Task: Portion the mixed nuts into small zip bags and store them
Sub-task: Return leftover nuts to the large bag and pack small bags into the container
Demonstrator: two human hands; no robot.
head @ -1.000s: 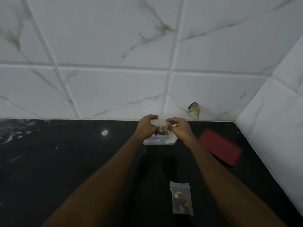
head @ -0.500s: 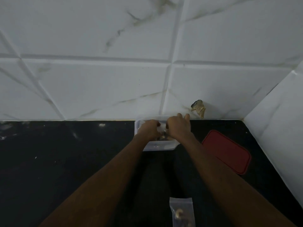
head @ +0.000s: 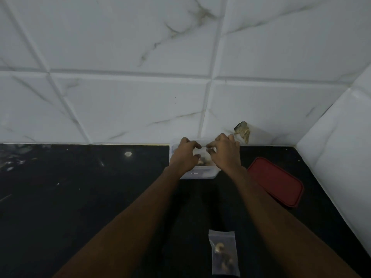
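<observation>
Setting: A person reaches with both bare forearms across a black worktop that runs into a corner of white, marble-veined wall tiles. The light is dim.
Left hand: It is poised over the left half of the container, its fingers curled and their tips turned toward the other hand. Whether it pinches anything cannot be told.
Right hand: It mirrors the left over the right half, with the fingers bent and slightly spread. A pale, blurred shape shows between the two hands, and the grip cannot be made out.
Container: A clear plastic tub stands on the worktop, pushed back against the wall, with its lid off.
Nuts: A dark-and-pale heap is visible inside the container, in the gap below the fingertips.
Zip bag: A small clear bag holding a portion of nuts lies flat on the worktop between the forearms, well apart from the container.
Lid: A red rounded rectangle lies flat on the worktop to the right of the container, near the side wall.
Mark: A dark, ragged patch shows on the tiles just above the right hand.
</observation>
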